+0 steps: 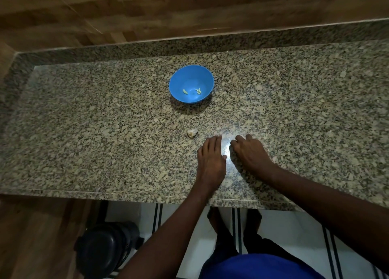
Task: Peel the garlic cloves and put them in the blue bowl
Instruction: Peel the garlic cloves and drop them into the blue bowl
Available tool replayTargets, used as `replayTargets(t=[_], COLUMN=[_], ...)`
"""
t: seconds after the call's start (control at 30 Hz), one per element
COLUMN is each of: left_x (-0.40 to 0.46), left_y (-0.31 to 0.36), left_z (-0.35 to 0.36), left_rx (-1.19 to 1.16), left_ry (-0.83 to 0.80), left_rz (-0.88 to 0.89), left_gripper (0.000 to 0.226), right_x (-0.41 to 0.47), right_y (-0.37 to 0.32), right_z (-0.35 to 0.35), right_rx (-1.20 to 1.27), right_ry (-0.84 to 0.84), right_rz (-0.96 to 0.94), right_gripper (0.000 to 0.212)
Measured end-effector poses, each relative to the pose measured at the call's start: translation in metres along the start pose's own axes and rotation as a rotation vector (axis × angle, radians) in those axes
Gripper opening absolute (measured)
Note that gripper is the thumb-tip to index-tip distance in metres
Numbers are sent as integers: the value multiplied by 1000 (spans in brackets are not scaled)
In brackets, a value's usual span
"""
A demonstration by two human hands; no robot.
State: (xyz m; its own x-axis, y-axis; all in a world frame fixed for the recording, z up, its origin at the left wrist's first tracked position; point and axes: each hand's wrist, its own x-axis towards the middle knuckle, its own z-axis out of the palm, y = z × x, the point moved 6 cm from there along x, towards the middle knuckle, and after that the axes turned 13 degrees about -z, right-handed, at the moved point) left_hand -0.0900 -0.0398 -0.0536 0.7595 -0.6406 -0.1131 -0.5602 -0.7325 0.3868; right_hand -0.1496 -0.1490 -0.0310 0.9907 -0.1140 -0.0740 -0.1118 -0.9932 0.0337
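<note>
Head view. Both hands lie palm-down on the speckled granite tabletop (84,120), side by side and near its front edge. The left hand (211,158) rests flat with straight fingers, grasping nothing; the right hand (249,152) has loosely bent fingers and also holds nothing. An unpeeled garlic piece (192,132) sits just beyond and left of the left fingertips, apart from them. Farther back stands the blue bowl (191,84), containing peeled cloves (185,91).
</note>
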Motion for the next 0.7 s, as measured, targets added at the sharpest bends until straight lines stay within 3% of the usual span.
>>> replayTargets(t=[0.13,0.33,0.5,0.7], left_x=[0,2,1,1], left_y=[-1,1,1,1], left_z=[6,8,9,8], left_rx=[52,78,85,87], left_ry=[-4,11,16,9], left_rz=[12,-8,-9,-9], left_gripper=[61,63,63,62], right_x=[1,-13,-12,2], right_y=[9,58,66,69], right_z=[-7,-1,9,12], right_rx=[121,740,828,874], right_ry=[21,170,101,-68], right_rz=[47,407,462,397], right_gripper=[18,8,13,15])
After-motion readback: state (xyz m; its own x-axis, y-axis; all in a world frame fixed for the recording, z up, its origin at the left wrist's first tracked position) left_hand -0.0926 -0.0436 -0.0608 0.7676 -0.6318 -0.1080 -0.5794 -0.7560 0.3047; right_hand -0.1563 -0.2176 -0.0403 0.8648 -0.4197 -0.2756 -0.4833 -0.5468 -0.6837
